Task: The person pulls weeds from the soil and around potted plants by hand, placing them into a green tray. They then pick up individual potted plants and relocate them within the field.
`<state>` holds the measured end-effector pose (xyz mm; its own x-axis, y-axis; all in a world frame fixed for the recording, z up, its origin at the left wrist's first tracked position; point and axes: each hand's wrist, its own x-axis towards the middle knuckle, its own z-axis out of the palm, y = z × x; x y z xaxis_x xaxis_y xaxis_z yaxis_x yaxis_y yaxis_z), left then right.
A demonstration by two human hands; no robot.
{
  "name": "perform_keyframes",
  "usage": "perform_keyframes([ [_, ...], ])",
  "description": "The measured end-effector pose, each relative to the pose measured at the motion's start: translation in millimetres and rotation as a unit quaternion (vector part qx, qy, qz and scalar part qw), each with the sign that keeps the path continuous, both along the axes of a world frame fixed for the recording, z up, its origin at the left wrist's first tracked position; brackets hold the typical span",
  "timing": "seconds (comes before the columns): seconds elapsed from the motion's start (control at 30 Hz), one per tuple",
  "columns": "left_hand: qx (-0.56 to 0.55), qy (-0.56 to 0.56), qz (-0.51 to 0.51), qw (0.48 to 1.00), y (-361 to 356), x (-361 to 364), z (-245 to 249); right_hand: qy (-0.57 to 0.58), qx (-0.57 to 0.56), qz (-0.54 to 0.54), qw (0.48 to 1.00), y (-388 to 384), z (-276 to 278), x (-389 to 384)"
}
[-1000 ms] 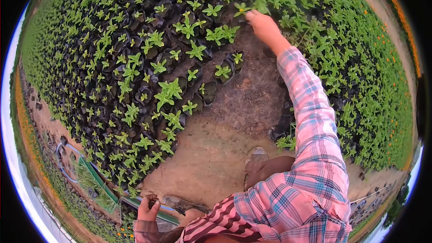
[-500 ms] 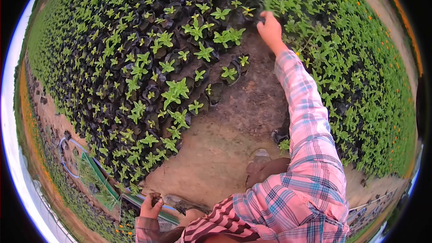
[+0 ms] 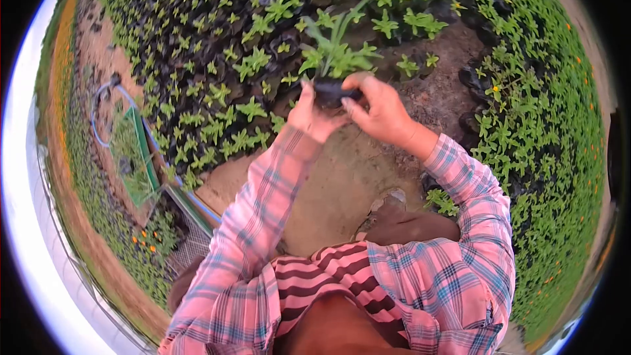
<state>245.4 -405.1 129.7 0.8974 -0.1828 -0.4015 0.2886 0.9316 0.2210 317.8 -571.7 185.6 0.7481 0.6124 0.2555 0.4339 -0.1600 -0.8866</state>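
Note:
A black plant bag (image 3: 334,89) is held between both hands in front of the body, with green leaves (image 3: 335,52) rising from its top. My left hand (image 3: 314,110) is wrapped around the bag's left side and underside, thumb up. On the right side, my right hand (image 3: 381,106) grips the bag with thumb and fingers. The long narrow leaves in the middle of the plant are slightly blurred.
Rows of seedlings in black bags (image 3: 253,62) spread ahead and to the left. Taller plants (image 3: 539,118) stand at the right. Brown soil (image 3: 328,177) lies below the hands. A green tray (image 3: 146,151) and a blue hose (image 3: 98,115) are at the left.
My right hand has come back from the far plants to the middle. My left hand has risen from the bottom left. Both now hold a bagged plant, and the view has shifted.

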Motion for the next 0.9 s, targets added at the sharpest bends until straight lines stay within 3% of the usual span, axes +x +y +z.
perform_keyframes([
  [0.07,0.084,0.060,0.077,0.992,-16.0,8.3,14.5,-0.017,0.005,0.052,0.998,1.7,-5.7,-9.1],
  [0.13,0.111,0.065,0.057,0.990,-13.0,1.1,13.9,0.055,-0.031,0.071,0.995,-0.5,-4.4,-12.3],
  [0.17,0.115,0.069,0.050,0.990,-11.9,-1.7,16.4,0.178,-0.058,0.061,0.980,-1.0,-0.1,-11.8],
  [0.27,0.116,0.051,0.045,0.991,-9.1,-7.0,16.7,0.167,-0.041,0.020,0.985,5.3,-4.6,-11.6],
  [0.3,0.113,0.062,0.065,0.989,-8.9,-7.0,15.8,0.075,-0.003,-0.024,0.997,10.5,-11.3,-11.6],
  [0.33,0.110,0.073,0.086,0.988,-9.2,-7.1,15.5,0.074,-0.004,-0.023,0.997,11.7,-4.8,-10.4],
  [0.4,0.142,0.064,0.094,0.983,-8.6,-8.4,14.9,-0.009,-0.173,-0.041,0.984,14.2,13.0,-5.1],
  [0.5,0.222,0.025,0.106,0.969,-14.3,-12.9,19.6,-0.103,-0.262,-0.056,0.958,20.1,7.9,-3.1],
  [0.57,0.283,-0.034,0.133,0.949,-19.8,-16.6,14.6,-0.131,-0.245,-0.063,0.959,21.9,1.6,-5.8],
  [0.6,0.307,-0.046,0.131,0.942,-18.7,-17.7,3.9,-0.095,-0.182,-0.054,0.977,21.9,3.2,-6.2],
  [0.67,0.333,0.002,0.130,0.934,-23.8,-18.3,-1.4,-0.053,-0.115,-0.025,0.992,24.0,2.8,-4.6],
  [0.7,0.444,0.013,0.084,0.892,-20.1,-17.9,-17.4,-0.035,-0.063,-0.012,0.997,27.5,3.9,-4.4],
  [0.73,0.355,0.035,0.095,0.930,-21.2,-15.8,-3.8,-0.020,-0.042,-0.013,0.999,30.7,2.3,-6.4],
  [0.87,0.245,0.086,0.025,0.966,-14.1,-14.9,15.1,0.009,-0.091,-0.005,0.996,35.1,3.8,-6.7],
  [0.9,0.242,0.052,-0.012,0.969,-9.2,-20.0,14.2,0.024,-0.105,0.003,0.994,33.5,5.2,-6.3],
])
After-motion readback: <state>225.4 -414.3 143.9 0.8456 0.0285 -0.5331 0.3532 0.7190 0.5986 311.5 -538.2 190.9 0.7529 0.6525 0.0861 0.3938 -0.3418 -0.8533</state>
